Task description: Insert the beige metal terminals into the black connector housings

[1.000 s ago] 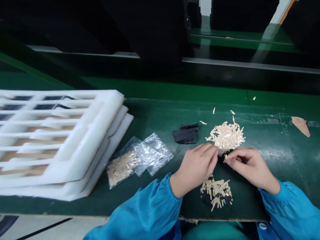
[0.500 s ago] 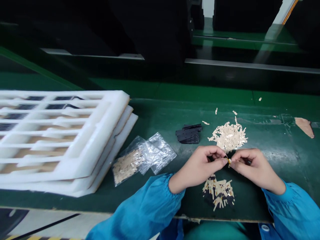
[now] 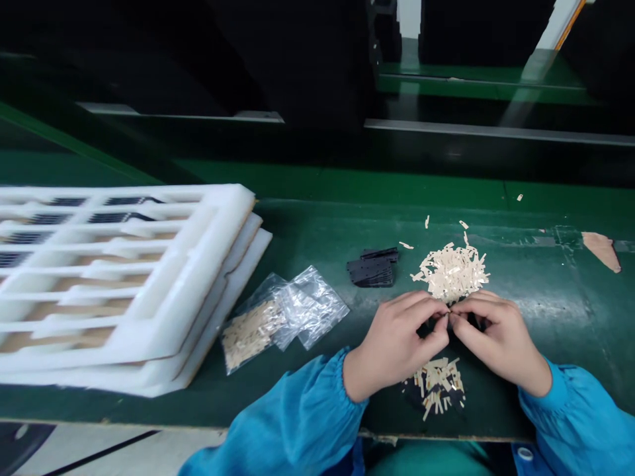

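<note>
Pinching a small piece (image 3: pixel 449 319), mostly hidden, the left hand (image 3: pixel 391 347) and right hand (image 3: pixel 499 340) meet in a clenched grip near the front edge of the green tabletop (image 3: pixel 550 344), between a heap of cream strips (image 3: pixel 450 272) and a smaller heap (image 3: pixel 436 387).

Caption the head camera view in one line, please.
Left hand and right hand meet at the fingertips beside cream strips on a green workbench.

Left hand (image 3: pixel 394 350), right hand (image 3: pixel 496 344), pinched together
</note>
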Motion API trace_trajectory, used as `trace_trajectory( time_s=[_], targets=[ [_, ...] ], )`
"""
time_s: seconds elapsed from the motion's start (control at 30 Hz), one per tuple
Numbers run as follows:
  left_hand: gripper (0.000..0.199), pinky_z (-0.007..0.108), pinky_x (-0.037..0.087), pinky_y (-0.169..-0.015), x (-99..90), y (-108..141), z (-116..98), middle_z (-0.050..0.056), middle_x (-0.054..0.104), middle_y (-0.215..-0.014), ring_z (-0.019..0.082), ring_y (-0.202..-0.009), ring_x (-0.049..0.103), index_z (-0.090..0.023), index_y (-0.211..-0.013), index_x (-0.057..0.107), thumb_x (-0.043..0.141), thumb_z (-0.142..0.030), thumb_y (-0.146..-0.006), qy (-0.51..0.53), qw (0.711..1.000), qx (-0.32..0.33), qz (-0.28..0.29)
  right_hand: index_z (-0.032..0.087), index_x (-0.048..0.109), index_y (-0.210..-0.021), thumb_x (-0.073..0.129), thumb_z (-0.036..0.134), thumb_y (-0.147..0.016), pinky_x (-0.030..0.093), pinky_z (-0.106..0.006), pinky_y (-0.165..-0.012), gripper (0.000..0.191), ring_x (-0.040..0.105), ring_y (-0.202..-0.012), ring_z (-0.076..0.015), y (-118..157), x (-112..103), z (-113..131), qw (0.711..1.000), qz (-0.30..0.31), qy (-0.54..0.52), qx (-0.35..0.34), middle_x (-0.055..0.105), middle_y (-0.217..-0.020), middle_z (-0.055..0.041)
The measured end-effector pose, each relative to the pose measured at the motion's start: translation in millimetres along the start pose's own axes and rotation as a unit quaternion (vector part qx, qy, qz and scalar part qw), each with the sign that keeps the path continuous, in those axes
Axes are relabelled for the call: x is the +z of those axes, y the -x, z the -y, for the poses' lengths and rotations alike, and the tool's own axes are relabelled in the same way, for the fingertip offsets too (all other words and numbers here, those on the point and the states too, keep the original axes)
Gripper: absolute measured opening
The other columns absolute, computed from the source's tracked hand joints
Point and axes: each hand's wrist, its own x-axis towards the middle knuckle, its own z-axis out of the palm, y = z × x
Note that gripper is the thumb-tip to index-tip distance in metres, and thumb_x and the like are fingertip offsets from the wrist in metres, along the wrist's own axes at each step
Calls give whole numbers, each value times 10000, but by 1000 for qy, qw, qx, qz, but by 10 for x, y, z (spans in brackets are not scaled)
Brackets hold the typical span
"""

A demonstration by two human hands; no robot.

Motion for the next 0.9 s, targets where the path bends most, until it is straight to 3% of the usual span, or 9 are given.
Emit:
trace_trajectory(
  time_s=[0.23, 0.33, 0.4, 0.5, 0.6, 0.7, 0.77, 0.9],
  targets=[
    [107, 291, 524, -695, 15, 9, 7, 33, 715, -825, 164, -738, 655, -169, -914, 693, 595, -127, -907, -20, 1000, 18, 6, 215, 748, -800, 599, 139, -881, 467, -324, -675, 186, 632, -672, -176, 3, 7, 10, 1000, 13, -8, 5, 722, -730, 13],
    [111, 258, 484, -617, -19, -12, -33, 20, 693, -790, 138, -674, 612, -175, -898, 705, 599, -144, -899, 36, 999, -33, 8, 221, 754, -821, 584, 153, -888, 473, -320, -673, 195, 644, -682, -182, -3, -5, 4, 1000, 10, -7, 11, 728, -736, 8],
    [95, 232, 442, -554, -75, -42, -58, 11, 664, -749, 118, -621, 570, -173, -863, 705, 613, -177, -888, 107, 988, -108, 18, 222, 751, -817, 569, 175, -897, 479, -333, -686, 204, 657, -701, -198, -17, -34, -39, 999, 1, 24, 22, 738, -755, -7],
    [98, 210, 408, -496, -180, -92, -61, -8, 615, -679, 89, -535, 503, -161, -828, 678, 678, -256, -850, 265, 934, -238, 40, 219, 706, -714, 577, 242, -929, 466, -368, -676, 252, 657, -717, -244, -49, -101, -154, 985, -15, 165, 56, 728, -735, -42],
    [166, 193, 401, -451, -231, -126, -20, -21, 594, -646, 76, -482, 488, -158, -851, 641, 731, -287, -800, 427, 842, -321, 73, 212, 634, -643, 606, 320, -974, 449, -378, -643, 350, 632, -707, -267, -71, -146, -223, 961, -12, 273, 52, 676, -668, -60],
    [196, 166, 357, -399, -197, -135, 20, -26, 583, -640, 69, -446, 474, -167, -930, 621, 722, -260, -790, 537, 752, -361, 128, 198, 688, -973, 635, 269, -986, 501, -390, -732, 90, 646, -859, -266, -66, -135, -158, 984, -11, 170, -50, 716, -906, -79],
    [208, 155, 332, -376, -152, -132, 31, -31, 569, -633, 64, -428, 450, -174, -976, 612, 703, -245, -803, 574, 712, -377, 149, 208, 647, -1142, 652, 196, -971, 519, -378, -779, 172, 638, -930, -246, -51, -112, -69, 990, -19, 74, -117, 696, -1018, -81],
    [215, 136, 302, -369, -98, -123, 31, -54, 481, -585, 63, -433, 388, -188, -1026, 602, 673, -239, -829, 606, 670, -398, 161, 228, 655, -1109, 696, 112, -921, 523, -341, -753, 225, 623, -866, -205, -25, -92, 59, 987, -41, -29, -154, 653, -971, -48]
  ],
)
